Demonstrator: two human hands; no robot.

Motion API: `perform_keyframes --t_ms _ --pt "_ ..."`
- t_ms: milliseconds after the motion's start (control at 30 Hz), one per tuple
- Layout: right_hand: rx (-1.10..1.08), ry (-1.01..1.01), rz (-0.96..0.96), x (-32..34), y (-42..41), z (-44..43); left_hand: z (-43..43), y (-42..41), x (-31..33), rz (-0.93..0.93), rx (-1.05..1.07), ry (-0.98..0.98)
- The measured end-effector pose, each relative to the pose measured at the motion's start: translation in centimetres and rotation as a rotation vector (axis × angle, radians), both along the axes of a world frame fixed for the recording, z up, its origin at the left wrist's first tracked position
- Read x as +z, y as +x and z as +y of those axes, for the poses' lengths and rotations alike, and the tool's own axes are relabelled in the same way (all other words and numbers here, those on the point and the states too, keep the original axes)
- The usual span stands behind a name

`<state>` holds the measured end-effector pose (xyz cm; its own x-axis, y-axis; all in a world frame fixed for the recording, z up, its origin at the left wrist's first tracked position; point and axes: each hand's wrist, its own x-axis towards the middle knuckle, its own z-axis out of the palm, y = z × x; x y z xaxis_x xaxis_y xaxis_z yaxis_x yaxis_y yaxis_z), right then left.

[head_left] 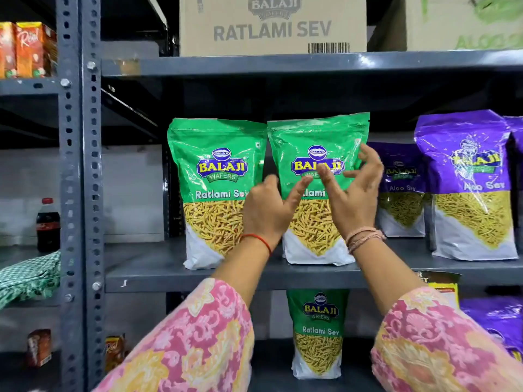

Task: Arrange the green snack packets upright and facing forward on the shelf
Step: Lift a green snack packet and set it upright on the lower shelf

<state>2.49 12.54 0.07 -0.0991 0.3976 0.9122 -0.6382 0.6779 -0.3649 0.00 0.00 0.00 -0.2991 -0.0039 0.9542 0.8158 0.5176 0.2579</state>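
Two green Ratlami Sev packets stand upright, labels forward, side by side on the middle grey shelf (158, 267): the left packet (215, 176) and the right packet (317, 137). My left hand (268, 207) hovers in front of the gap between them, fingers spread, holding nothing. Just in front of the right packet's face is my right hand (351, 190), fingers apart, not gripping it. A third green packet (318, 332) stands upright on the shelf below.
Purple Aloo Sev packets (469, 182) stand to the right on the same shelf. Cardboard cartons (271, 26) sit on the shelf above. A cola bottle (48, 224) and a green checked cloth (28, 278) lie in the left bay behind the steel upright (80, 193).
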Motion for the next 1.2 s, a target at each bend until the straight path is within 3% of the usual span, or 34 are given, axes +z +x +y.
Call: perform_keyframes --t_ms 67,233,367,767,967,1067,1200 --pt "-0.019 -0.121 -0.036 -0.6 -0.2 1.2 1.2 -0.1 -0.8 -0.175 0.061 0.034" --pt "0.241 -0.188 -0.542 -3.4 -1.8 4.7 2.9 -2.7 -2.9 -0.592 -0.122 0.124" --pt "0.450 -0.192 -0.685 -5.0 -2.7 6.1 3.3 -4.3 -4.3 -0.703 -0.382 0.114" --pt "0.382 -0.137 -0.619 -5.9 -2.5 8.5 4.1 -5.2 -4.3 -0.693 -0.508 0.056" --pt "0.356 -0.128 -0.457 -6.5 2.1 7.5 3.7 -1.8 -4.0 -0.505 -0.566 0.098" --pt "0.360 -0.103 -0.397 -8.5 5.4 6.6 1.8 2.0 -6.0 -0.404 -0.589 0.087" --pt "0.364 -0.066 -0.390 -15.3 9.1 5.1 -0.6 6.3 -13.3 -0.378 -0.514 0.098"
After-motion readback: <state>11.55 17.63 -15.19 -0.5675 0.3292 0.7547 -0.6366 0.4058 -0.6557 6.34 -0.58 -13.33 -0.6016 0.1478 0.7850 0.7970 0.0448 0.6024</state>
